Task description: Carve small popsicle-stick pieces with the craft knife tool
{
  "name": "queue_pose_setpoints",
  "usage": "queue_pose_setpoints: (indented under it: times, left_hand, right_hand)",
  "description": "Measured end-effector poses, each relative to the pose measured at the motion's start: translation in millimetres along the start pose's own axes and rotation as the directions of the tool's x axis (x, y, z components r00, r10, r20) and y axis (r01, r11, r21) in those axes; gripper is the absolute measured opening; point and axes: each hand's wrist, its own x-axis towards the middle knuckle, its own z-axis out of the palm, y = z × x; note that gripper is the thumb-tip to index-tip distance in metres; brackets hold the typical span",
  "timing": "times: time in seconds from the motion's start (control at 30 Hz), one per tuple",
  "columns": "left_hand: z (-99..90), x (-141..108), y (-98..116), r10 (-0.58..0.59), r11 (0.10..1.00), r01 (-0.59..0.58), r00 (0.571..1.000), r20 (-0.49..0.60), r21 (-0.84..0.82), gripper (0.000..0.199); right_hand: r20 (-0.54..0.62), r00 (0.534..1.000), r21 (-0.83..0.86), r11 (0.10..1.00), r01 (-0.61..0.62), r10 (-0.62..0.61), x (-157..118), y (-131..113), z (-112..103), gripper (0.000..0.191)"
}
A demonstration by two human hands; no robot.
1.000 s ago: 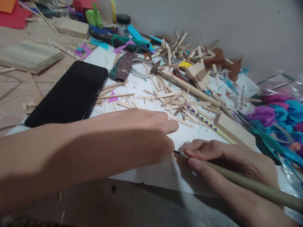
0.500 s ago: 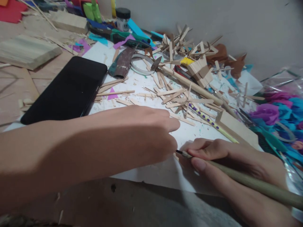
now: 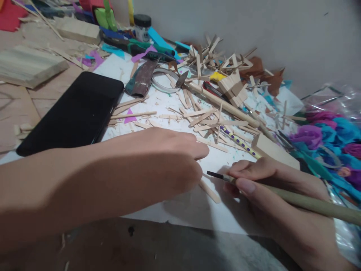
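Note:
My right hand (image 3: 262,184) grips a long wooden-handled tool (image 3: 304,199) between thumb and fingers. The tool's thin dark tip points left, a short way from my left hand (image 3: 175,154). The left hand is curled, knuckles up, over the white paper (image 3: 194,210), pinching something hidden beneath it. A pale wooden stick (image 3: 210,191) sticks out below that hand towards the lower right. The tool's tip and this stick are apart.
A black phone (image 3: 76,109) lies left of centre. Craft sticks (image 3: 203,116), a spotted rod (image 3: 239,141), a wooden block (image 3: 275,152), a ring of tape (image 3: 166,81) and a blade (image 3: 182,79) lie beyond the hands. Coloured paper flowers (image 3: 329,131) are at right.
My right hand has drawn the tool's tip slightly up and away from my left hand. More of the wooden stick shows below the left hand. The view has shifted a little.

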Motion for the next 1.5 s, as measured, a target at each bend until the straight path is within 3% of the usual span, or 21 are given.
queue_pose_setpoints:
  times: [0.1,0.2,0.27,0.33,0.4,0.47,0.6,0.67,0.8,0.9,0.97,1.13,1.2,1.33,1.43,1.5]
  left_hand:
    - [-15.3,19.8,19.0,0.177,0.977,-0.188,0.979,0.101,0.101,0.022]
    - [-15.0,22.7,29.3,0.268,0.929,-0.294,0.953,0.139,0.224,0.021]
    - [-9.7,19.2,33.3,0.242,0.940,-0.266,0.961,0.131,0.214,0.019]
    - [-5.5,15.7,36.8,0.107,0.992,-0.108,0.994,0.026,0.072,0.014]
    - [-5.8,14.5,39.4,-0.049,0.992,0.041,0.997,-0.066,-0.116,0.012]
    - [-10.6,15.6,39.1,-0.106,0.978,0.088,0.991,-0.085,-0.186,0.016]
    - [-20.2,19.5,31.7,-0.026,1.000,0.025,0.999,-0.027,-0.010,0.035]
    - [-19.7,20.0,30.7,0.018,0.999,-0.018,1.000,-0.001,0.042,0.035]
    - [-12.9,18.0,39.8,0.095,0.995,-0.095,0.995,0.028,-0.017,0.027]
    - [-9.1,16.8,45.0,0.206,0.968,-0.198,0.978,0.040,-0.153,0.018]
    - [-6.9,17.2,43.5,0.203,0.964,-0.198,0.979,0.010,-0.177,0.017]
    - [-2.1,20.1,34.9,0.054,0.998,-0.056,0.997,-0.050,-0.031,0.023]
    - [-1.2,20.0,34.3,0.089,0.996,-0.089,0.996,-0.011,0.003,0.018]
    - [0.9,18.4,33.4,0.209,0.977,-0.212,0.973,0.104,0.026,0.009]
    - [3.3,18.6,29.7,0.287,0.952,-0.293,0.955,0.079,0.084,0.030]
    - [4.3,18.6,27.6,0.272,0.952,-0.279,0.960,0.068,0.127,0.032]
  right_hand:
    - [-0.049,0.997,0.087,0.995,-0.054,0.058,0.0,-2.6,0.3,0.013]
    - [-0.056,0.998,0.120,0.992,-0.027,0.034,0.1,-4.1,-1.6,0.012]
    - [-0.076,0.997,0.119,0.993,0.001,0.008,-0.8,-4.0,-3.1,0.012]
    - [-0.095,0.995,0.110,0.994,-0.001,0.012,-2.8,-3.5,-3.5,0.011]
    - [-0.101,0.994,0.107,0.994,-0.031,0.042,-5.4,-3.4,-2.7,0.011]
    - [-0.116,0.992,0.102,0.994,-0.047,0.059,-7.4,-3.7,-1.1,0.012]
    - [-0.126,0.990,-0.031,0.998,-0.063,0.059,-6.4,-4.8,0.6,0.015]
    - [-0.083,0.996,-0.140,0.989,-0.042,0.031,-4.2,-5.0,0.2,0.018]
    - [-0.027,0.999,-0.223,0.974,0.038,-0.045,-1.5,-3.1,0.1,0.007]
    - [0.025,0.996,-0.156,0.984,0.090,-0.087,-0.7,-1.0,2.1,0.010]
    - [0.020,0.995,-0.114,0.989,0.099,-0.097,0.2,-0.8,3.8,0.013]
    - [-0.170,0.984,-0.100,0.994,0.039,-0.055,4.9,-2.2,4.8,0.008]
    - [-0.202,0.979,-0.055,0.998,-0.010,-0.001,6.7,-0.7,3.4,0.002]
    - [-0.162,0.980,0.155,0.984,-0.088,0.113,6.8,4.6,1.5,0.010]
    - [-0.160,0.980,0.208,0.975,-0.083,0.118,5.2,7.2,2.4,0.007]
    - [-0.139,0.982,0.234,0.967,-0.096,0.131,4.2,7.4,3.1,0.005]
